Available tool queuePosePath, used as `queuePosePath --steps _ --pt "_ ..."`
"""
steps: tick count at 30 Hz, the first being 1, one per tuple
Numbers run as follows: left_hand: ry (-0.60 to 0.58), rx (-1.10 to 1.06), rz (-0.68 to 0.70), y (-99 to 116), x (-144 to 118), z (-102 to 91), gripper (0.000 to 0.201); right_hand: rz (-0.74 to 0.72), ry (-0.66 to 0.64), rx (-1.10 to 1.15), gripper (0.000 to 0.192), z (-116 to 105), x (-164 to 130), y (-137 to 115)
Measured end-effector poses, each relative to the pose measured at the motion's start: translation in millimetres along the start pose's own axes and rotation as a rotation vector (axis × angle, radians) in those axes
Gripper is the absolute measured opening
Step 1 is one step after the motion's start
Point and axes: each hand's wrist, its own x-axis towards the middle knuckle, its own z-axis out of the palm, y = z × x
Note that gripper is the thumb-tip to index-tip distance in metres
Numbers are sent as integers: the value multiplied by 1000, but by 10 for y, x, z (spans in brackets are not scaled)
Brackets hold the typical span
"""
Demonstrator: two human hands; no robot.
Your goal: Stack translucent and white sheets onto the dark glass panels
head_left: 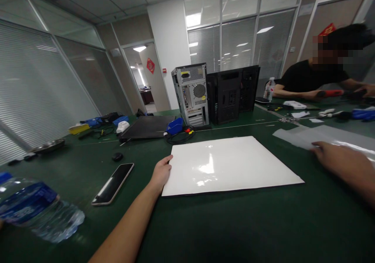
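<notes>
**On the green counter: both hands at their sheets**

Near the middle of the green counter lies one glossy white panel, flat, with nothing on it. The left hand rests against its left edge, thumb on the rim and fingers curled at the side, not lifting it. The right hand lies flat and spread on one translucent plastic sheet, just to the right of the panel and apart from it. By my judgement the work is at its start: panel and sheet lie separate, and bringing them together remains.

Counted: one phone left of the panel, one lying water bottle at the near left, another standing bottle far back. Two computer cases stand behind, perhaps a third against them; the view is too dark to tell. One other person works at the far right.
</notes>
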Motion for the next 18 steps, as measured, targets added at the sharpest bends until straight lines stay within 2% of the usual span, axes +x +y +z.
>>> queuePosePath --steps 3,6,8,11,14,16,18 --pt "7 9 3 4 -4 -6 61 -114 138 -4 59 -213 -190 -296" --pt "10 16 10 8 0 -15 59 -311 257 69 60 -429 -441 -700" --pt "13 15 17 7 6 -18 59 -447 286 160 60 -534 -631 -991" --pt "12 12 19 3 18 -13 61 -682 214 307 56 -619 -913 -1382" --pt "7 11 17 -4 25 -6 62 -887 46 380 52 -642 -1110 -1621" --pt "3 10 17 -8 27 -4 63 -939 -37 393 53 -614 -1133 -1649" --pt "2 10 18 -13 30 -5 62 -894 -54 388 54 -536 -1046 -1561"
